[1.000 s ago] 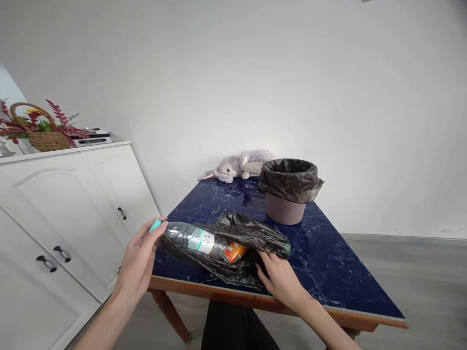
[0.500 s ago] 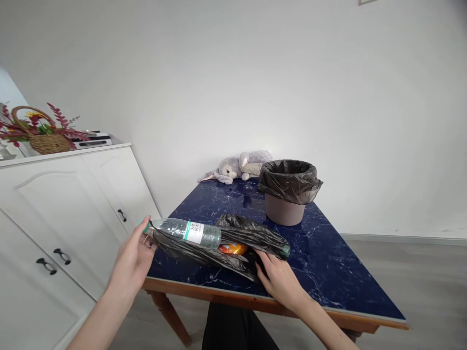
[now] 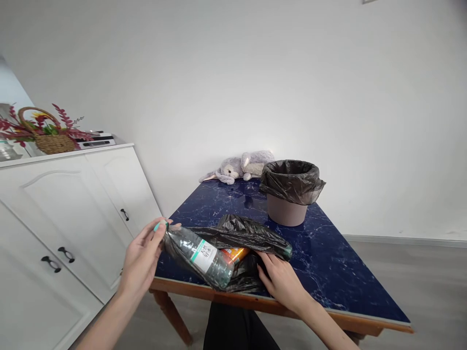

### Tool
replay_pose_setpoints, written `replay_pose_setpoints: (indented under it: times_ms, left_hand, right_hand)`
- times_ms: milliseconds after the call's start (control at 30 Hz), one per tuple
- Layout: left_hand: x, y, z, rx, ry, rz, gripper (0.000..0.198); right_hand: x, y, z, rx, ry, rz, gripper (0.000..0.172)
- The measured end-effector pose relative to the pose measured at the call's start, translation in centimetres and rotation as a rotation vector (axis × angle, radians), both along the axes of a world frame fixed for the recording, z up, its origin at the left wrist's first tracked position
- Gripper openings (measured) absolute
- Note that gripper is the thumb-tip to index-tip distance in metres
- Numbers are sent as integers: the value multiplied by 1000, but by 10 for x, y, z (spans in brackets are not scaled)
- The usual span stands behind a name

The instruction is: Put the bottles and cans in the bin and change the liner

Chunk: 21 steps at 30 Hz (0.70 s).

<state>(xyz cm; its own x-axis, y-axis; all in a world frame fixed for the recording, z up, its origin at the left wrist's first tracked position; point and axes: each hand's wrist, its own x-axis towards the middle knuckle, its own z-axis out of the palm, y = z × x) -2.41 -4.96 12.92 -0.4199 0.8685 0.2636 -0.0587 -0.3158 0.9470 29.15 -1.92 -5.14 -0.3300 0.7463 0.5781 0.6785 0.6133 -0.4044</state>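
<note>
A black plastic garbage bag point(image 3: 251, 231) lies near the front of the blue table, its mouth spread toward the left. In the mouth rests a clear plastic bottle point(image 3: 215, 267) with a white and green label, tilted down to the right. My left hand point(image 3: 144, 253) pinches the bottle's green-capped neck together with the bag's edge. Behind the bottle's base an orange package point(image 3: 235, 253) shows partly inside the bag. A greenish bottle end point(image 3: 287, 252) shows at the bag's right end. My right hand point(image 3: 280, 279) grips the bag's near side, its fingertips partly hidden in the folds.
Beyond the bag stands a greyish bin point(image 3: 287, 211) lined with a black bag. A plush rabbit point(image 3: 237, 167) lies at the table's far edge. The blue marbled table point(image 3: 339, 282) has a wooden rim. On the left is a white cabinet point(image 3: 105, 194) with a flower basket point(image 3: 54, 143) on top.
My left hand has moved right, and the bottle's base has swung toward me, so the bottle slants more. More of the orange package's right part shows. My right hand stays nearly in place.
</note>
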Motion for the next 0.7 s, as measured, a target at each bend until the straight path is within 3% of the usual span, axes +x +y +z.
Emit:
replay_pose_setpoints:
  times_ms: [200,367,433,567,700]
  left_hand:
    - [24,2,-21,-20,-47,-57,61]
    - [43,3,-28,-44,-134,-74,63]
    - [49,1,-29,-25,-126,-77,61]
    - [57,-4,-32,-9,-31,-85,57]
    - [49,-8,-36,7,135,-79,53]
  right_hand:
    - [-5,-29,42,-384,430,208,37]
    - [-9,-51,77,-823,914,641,61]
    - [-11,-54,84,-932,1089,719,71]
    - [-17,-56,96,-893,1161,511,87]
    - [-4,-57,105,-793,1114,304,84]
